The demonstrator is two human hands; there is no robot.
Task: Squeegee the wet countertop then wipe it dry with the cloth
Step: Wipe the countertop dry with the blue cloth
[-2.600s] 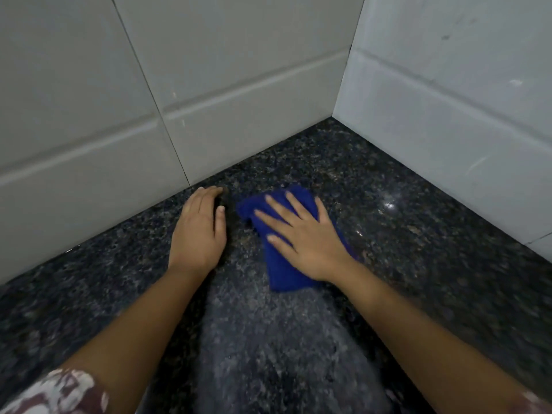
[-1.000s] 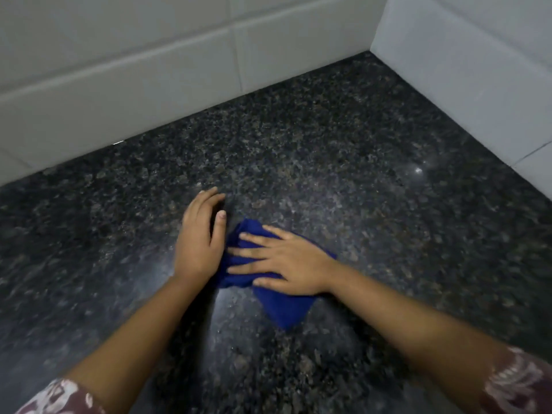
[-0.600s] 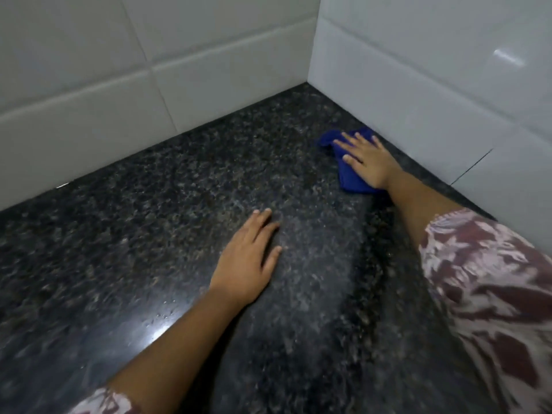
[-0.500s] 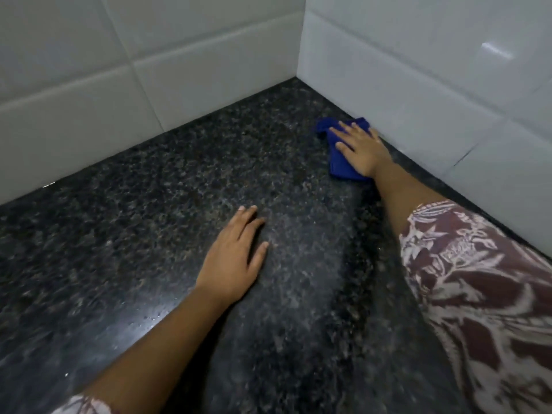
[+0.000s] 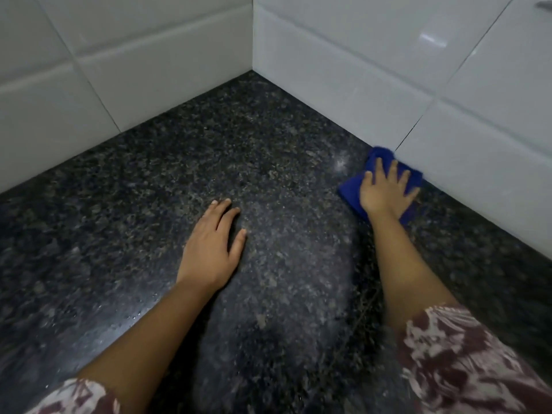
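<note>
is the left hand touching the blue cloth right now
Apart. The head view shows the left hand flat on the countertop, with a wide stretch of bare granite between it and the blue cloth, which lies under the right hand.

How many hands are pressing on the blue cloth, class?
1. The right hand lies flat on the blue cloth beside the right wall tiles. The left hand rests bare on the countertop, apart from it.

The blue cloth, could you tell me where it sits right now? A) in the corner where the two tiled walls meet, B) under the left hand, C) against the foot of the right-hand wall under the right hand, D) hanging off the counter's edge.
C: the right hand presses the blue cloth flat against the right-hand wall.
</note>
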